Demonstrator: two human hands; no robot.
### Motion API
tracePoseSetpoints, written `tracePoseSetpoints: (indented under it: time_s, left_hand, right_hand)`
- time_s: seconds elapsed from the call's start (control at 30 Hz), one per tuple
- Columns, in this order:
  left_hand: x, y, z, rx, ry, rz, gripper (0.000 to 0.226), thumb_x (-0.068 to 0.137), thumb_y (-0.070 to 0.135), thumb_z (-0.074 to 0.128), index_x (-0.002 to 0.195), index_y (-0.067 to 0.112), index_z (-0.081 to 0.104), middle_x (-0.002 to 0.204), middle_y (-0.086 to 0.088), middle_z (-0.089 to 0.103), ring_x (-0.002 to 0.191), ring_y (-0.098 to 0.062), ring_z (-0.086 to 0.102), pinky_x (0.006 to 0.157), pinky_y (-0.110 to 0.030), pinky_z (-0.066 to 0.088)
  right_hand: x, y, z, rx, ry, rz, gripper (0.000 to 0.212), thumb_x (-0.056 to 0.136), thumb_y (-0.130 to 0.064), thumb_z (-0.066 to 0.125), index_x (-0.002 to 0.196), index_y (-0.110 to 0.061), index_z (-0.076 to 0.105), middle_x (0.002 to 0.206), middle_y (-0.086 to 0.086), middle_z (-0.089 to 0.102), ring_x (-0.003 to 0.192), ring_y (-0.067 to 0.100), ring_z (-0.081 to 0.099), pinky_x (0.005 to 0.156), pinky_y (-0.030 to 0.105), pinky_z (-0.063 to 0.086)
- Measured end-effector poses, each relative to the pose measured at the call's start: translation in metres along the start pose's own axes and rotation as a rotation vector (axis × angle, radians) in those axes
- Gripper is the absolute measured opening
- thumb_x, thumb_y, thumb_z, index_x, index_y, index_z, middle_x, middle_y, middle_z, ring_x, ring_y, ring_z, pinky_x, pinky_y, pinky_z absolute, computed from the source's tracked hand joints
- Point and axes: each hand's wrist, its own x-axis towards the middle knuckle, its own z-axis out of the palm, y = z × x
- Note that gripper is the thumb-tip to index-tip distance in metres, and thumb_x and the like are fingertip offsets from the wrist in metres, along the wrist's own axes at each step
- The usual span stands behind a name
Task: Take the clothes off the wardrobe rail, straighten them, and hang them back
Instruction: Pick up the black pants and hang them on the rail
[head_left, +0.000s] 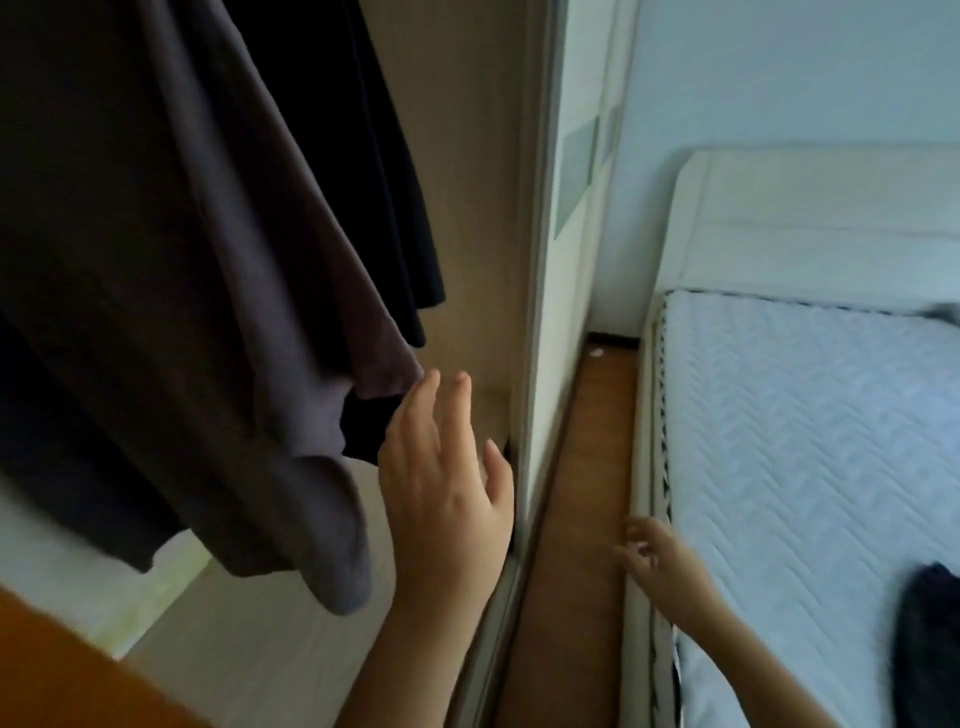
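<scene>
Clothes (208, 260), tops beyond upper frame edge

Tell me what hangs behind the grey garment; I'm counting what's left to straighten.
A black garment hangs behind the grey garment; its hem shows at the right edge. The grey cloth covers the rest, so further clothes, hangers and rail cannot be seen.

The left hand (441, 499) and the right hand (655, 564) are bare. Both forearms (410, 670) are bare too. The fingernails (460, 379) look short and plain.
</scene>
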Motion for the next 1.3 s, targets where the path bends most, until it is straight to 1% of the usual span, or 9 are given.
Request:
tracePoseSetpoints:
  time_s: [0.13,0.23,0.4,0.5,0.67,0.8,0.93,1.03,1.3]
  left_hand:
    - [-0.071,-0.009,0.015,-0.1,-0.29,0.006,0.039,0.079,0.015,0.051,0.116,0.002,0.053,0.111,-0.018,0.062,0.101,-0.032,0.06,0.082,-0.038,0.05]
    - [-0.134,-0.008,0.022,-0.17,-0.61,-0.082,0.037,0.073,0.006,0.067,0.109,0.001,0.06,0.103,-0.016,0.066,0.092,-0.032,0.065,0.075,-0.034,0.052]
    - [-0.217,-0.001,0.013,-0.307,-0.956,-0.242,0.029,0.087,0.013,0.055,0.116,0.012,0.058,0.119,-0.002,0.059,0.109,-0.018,0.056,0.089,-0.023,0.042]
    - [-0.248,0.008,-0.004,-0.284,-1.038,-0.248,0.033,0.091,0.02,0.049,0.124,0.018,0.051,0.127,0.004,0.052,0.114,-0.011,0.051,0.092,-0.02,0.041]
    - [-0.287,0.016,-0.031,-0.194,-1.185,-0.23,0.032,0.092,0.022,0.046,0.124,0.019,0.05,0.128,0.003,0.051,0.11,-0.013,0.053,0.087,-0.022,0.044]
    - [-0.323,0.047,-0.052,-0.171,-1.212,-0.182,0.029,0.091,0.018,0.047,0.12,0.017,0.054,0.125,0.0,0.054,0.106,-0.017,0.055,0.083,-0.028,0.048]
    - [-0.363,0.105,-0.076,-0.183,-1.24,-0.093,0.027,0.087,0.011,0.052,0.113,0.011,0.059,0.118,-0.006,0.06,0.108,-0.024,0.056,0.086,-0.036,0.047]
    - [-0.391,0.158,-0.096,-0.214,-1.276,-0.012,0.026,0.084,0.008,0.054,0.109,0.008,0.061,0.112,-0.009,0.062,0.105,-0.027,0.056,0.084,-0.038,0.045]
    - [-0.461,0.278,-0.135,-0.305,-1.468,0.219,0.032,0.089,0.015,0.048,0.12,0.014,0.054,0.125,-0.004,0.055,0.118,-0.021,0.047,0.095,-0.033,0.037]
  right_hand:
    - [-0.089,0.062,-0.008,-0.079,0.008,0.194,0.042,0.088,-0.026,0.057,0.127,-0.013,0.048,0.121,0.006,0.057,0.108,0.019,0.057,0.088,0.026,0.043]
    - [-0.151,0.105,-0.018,-0.146,0.009,0.347,0.044,0.088,-0.028,0.056,0.129,-0.016,0.046,0.126,0.004,0.055,0.111,0.017,0.055,0.088,0.024,0.042]
    - [-0.226,0.153,-0.025,-0.228,-0.001,0.545,0.048,0.089,-0.03,0.054,0.132,-0.015,0.042,0.13,0.006,0.053,0.115,0.019,0.055,0.089,0.025,0.042]
    - [-0.257,0.167,-0.017,-0.225,-0.018,0.588,0.047,0.089,-0.031,0.053,0.133,-0.015,0.042,0.13,0.006,0.052,0.116,0.02,0.053,0.088,0.027,0.042]
    - [-0.301,0.186,-0.001,-0.121,-0.041,0.645,0.048,0.089,-0.031,0.052,0.133,-0.015,0.041,0.134,0.006,0.047,0.118,0.022,0.05,0.093,0.031,0.041]
    - [-0.378,0.223,-0.022,-0.068,0.023,0.733,0.047,0.088,-0.028,0.055,0.13,-0.012,0.045,0.129,0.01,0.051,0.117,0.025,0.052,0.095,0.032,0.041]
    - [-0.488,0.265,-0.057,-0.072,0.145,0.856,0.04,0.085,-0.034,0.052,0.122,-0.019,0.051,0.123,0.005,0.055,0.115,0.025,0.054,0.093,0.036,0.045]
    - [-0.579,0.286,-0.067,-0.067,0.189,0.961,0.045,0.09,-0.031,0.052,0.13,-0.014,0.045,0.129,0.006,0.052,0.117,0.022,0.053,0.093,0.032,0.044]
    - [-0.748,0.33,-0.066,0.085,0.288,1.202,0.044,0.09,-0.032,0.052,0.13,-0.014,0.045,0.129,0.006,0.053,0.115,0.02,0.054,0.093,0.033,0.047]
